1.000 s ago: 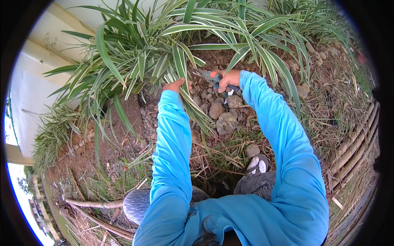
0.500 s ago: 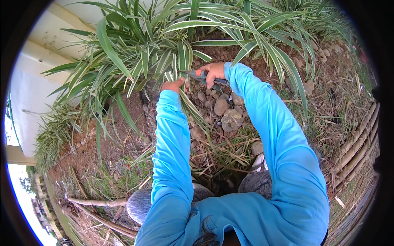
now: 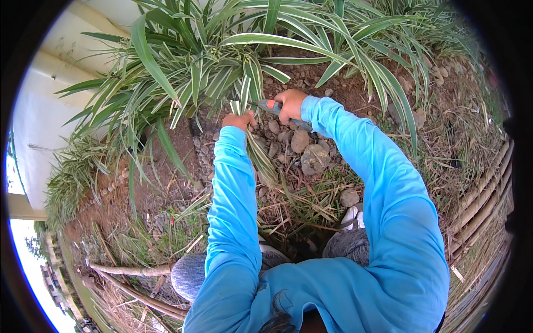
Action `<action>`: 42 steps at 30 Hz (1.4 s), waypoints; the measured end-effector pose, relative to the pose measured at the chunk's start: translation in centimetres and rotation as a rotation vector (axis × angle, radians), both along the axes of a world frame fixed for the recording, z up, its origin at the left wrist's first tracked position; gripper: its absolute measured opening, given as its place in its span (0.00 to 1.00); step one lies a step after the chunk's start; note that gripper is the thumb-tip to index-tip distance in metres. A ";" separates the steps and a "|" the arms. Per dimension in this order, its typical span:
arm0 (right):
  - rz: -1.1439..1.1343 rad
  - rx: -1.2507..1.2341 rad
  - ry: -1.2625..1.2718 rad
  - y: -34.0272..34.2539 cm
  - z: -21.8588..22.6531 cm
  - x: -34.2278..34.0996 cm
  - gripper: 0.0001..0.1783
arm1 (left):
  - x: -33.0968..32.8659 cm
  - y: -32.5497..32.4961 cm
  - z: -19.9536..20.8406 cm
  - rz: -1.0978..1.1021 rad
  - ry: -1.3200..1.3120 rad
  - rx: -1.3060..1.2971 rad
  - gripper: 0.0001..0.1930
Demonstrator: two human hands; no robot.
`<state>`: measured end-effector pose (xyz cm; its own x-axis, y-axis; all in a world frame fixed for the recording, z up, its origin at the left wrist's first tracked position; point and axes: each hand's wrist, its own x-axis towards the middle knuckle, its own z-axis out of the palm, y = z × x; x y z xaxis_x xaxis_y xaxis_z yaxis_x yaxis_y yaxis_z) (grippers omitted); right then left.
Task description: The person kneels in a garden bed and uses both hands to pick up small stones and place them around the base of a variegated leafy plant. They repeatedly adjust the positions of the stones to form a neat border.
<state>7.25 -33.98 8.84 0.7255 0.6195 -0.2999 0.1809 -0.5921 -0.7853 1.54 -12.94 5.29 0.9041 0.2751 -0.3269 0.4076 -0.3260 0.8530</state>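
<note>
My left hand (image 3: 239, 120) is closed round a bunch of green-and-white striped leaves (image 3: 259, 158), whose long ends hang down below the fist. Gripped in my right hand (image 3: 291, 105) are pruning shears (image 3: 272, 107) with dark handles and an orange-red spot near the pivot. Their blades point left and reach the leaves just above my left hand. Whether the blades are apart or together is too small to tell. The striped plant (image 3: 222, 66) that these leaves belong to spreads in a thick clump beyond both hands.
Stones (image 3: 315, 160) lie on the soil below my right hand. A pale wall (image 3: 47, 119) rises behind the plants at left. Bamboo poles (image 3: 483, 188) run along the right edge, and more poles (image 3: 133, 271) lie at lower left. Cut leaves and dry grass litter the ground.
Both hands have shifted slightly, the left one a little right and down. The shears now lie closer to the held leaves, and the hanging leaf ends have drawn into a tighter bunch.
</note>
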 end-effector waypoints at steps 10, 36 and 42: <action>0.000 0.002 0.122 -0.5 1.7 0.2 0.31 | -0.6 -1.3 0.1 -0.061 -0.066 -0.040 0.19; 0.274 -0.545 0.298 -21.1 -10.7 -11.3 0.40 | -27.9 21.4 22.3 0.319 -0.386 0.600 0.29; 0.292 -0.610 0.190 -20.0 -9.6 -10.3 0.35 | -34.1 19.5 4.4 0.420 0.093 0.188 0.14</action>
